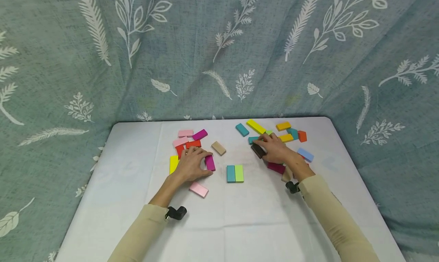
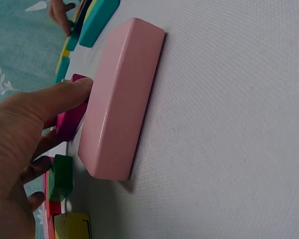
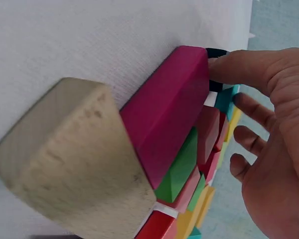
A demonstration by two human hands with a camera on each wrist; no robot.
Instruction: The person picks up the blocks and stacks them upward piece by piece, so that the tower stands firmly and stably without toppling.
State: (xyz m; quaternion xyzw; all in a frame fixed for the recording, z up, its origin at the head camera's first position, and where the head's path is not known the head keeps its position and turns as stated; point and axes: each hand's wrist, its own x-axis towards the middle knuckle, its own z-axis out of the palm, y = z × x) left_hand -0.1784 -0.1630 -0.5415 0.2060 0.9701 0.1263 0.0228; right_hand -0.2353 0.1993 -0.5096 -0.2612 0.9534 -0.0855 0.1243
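My left hand [image 1: 192, 164] spans a magenta block [image 1: 210, 163], thumb at its near end and index finger at its far end. In the left wrist view the thumb overlaps that magenta block [image 2: 71, 117]. A pink block [image 1: 199, 190] lies just nearer than this hand. Over at the right, my right hand [image 1: 276, 149] pinches a black block [image 1: 258, 151] between thumb and forefinger. The right wrist view shows the thumb on the dark block [image 3: 217, 57], mostly hidden. Between the hands, a teal block [image 1: 231, 174] and a lime block [image 1: 239, 174] lie side by side, touching.
Around the left hand lie red, pink and yellow [image 1: 173, 164] blocks, with a tan block [image 1: 218, 148] to its right. Near the right hand are a dark red block [image 1: 276, 167], a light blue block [image 1: 305, 155] and several more. White cloth [image 1: 253, 224] covers the table; patterned fabric hangs behind.
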